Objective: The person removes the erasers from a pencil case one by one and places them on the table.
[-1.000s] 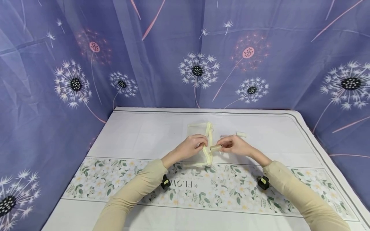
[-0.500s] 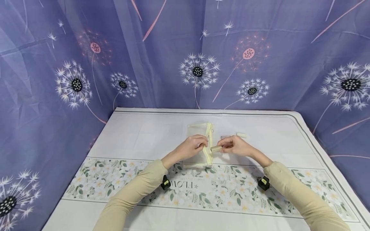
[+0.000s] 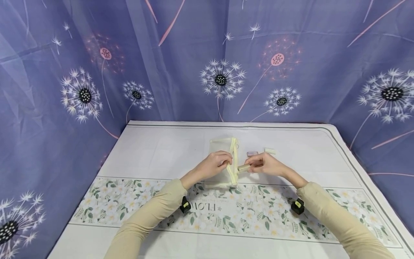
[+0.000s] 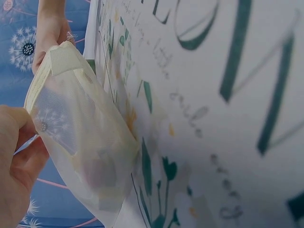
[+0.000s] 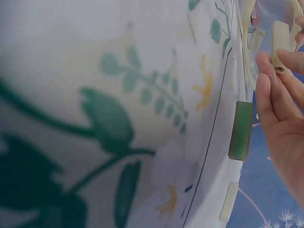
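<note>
A see-through mesh zip pouch (image 3: 223, 176) with pale yellow edging lies with its mouth facing right. My left hand (image 3: 214, 163) pinches the near rim of that mouth and holds it apart. Through the mesh in the left wrist view, a blurred pinkish thing (image 4: 99, 171) shows inside. Between thumb and fingers of my right hand (image 3: 266, 164) is a small cream-yellow block (image 5: 280, 40), one end dark-marked. Its far end points at the pouch mouth; in the head view it meets the yellow edge, but contact is unclear.
Beyond my right hand lie a small purplish block (image 3: 252, 154) and a pale block (image 3: 270, 151). The right wrist view shows a green-sided block (image 5: 241, 130) on the white table cloth (image 3: 161, 147). A purple dandelion-print curtain (image 3: 181, 72) hangs behind the table.
My right hand has drawn slightly right with the block, uncovering more of the purplish block. The left hand keeps its place on the pouch.
</note>
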`<state>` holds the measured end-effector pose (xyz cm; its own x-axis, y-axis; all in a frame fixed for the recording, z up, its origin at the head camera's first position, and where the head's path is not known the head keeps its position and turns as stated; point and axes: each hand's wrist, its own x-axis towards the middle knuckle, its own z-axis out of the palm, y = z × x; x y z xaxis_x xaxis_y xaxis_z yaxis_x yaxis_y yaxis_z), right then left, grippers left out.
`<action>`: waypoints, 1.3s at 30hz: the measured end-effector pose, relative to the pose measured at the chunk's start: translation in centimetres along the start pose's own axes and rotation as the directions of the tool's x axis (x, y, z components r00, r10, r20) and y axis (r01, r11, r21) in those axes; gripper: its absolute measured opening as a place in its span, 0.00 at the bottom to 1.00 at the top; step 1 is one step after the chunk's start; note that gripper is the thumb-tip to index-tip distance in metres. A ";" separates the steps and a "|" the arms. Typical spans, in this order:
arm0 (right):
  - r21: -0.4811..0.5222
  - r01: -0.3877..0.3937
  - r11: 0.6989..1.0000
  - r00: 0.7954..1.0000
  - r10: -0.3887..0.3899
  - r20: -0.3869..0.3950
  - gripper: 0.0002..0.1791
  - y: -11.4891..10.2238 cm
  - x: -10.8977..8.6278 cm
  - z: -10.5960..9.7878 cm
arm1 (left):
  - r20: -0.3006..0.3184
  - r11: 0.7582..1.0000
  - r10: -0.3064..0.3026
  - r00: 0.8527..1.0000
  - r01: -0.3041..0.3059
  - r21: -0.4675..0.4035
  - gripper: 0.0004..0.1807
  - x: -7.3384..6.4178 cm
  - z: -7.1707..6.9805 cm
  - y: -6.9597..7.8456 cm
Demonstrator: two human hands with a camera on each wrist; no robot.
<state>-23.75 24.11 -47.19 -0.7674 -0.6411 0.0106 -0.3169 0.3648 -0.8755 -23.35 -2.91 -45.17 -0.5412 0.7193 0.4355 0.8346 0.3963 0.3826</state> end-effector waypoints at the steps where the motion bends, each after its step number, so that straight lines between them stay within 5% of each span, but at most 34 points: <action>1: 0.005 -0.001 1.000 1.000 0.001 0.003 0.18 0.0 -0.1 0.0 | 0.001 1.000 0.002 1.000 -0.002 0.003 0.08 0.0 0.0 0.0; 39: 0.033 -0.045 0.998 0.991 0.041 0.125 0.12 0.5 -1.2 -0.2 | 0.007 1.000 0.012 1.000 -0.012 0.011 0.08 -0.1 0.2 0.0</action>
<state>-23.10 25.20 -47.59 -0.7042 -0.7049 -0.0853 -0.2631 0.3706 -0.8907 -23.32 -2.86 -45.40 -0.5302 0.7283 0.4341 0.8423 0.3935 0.3684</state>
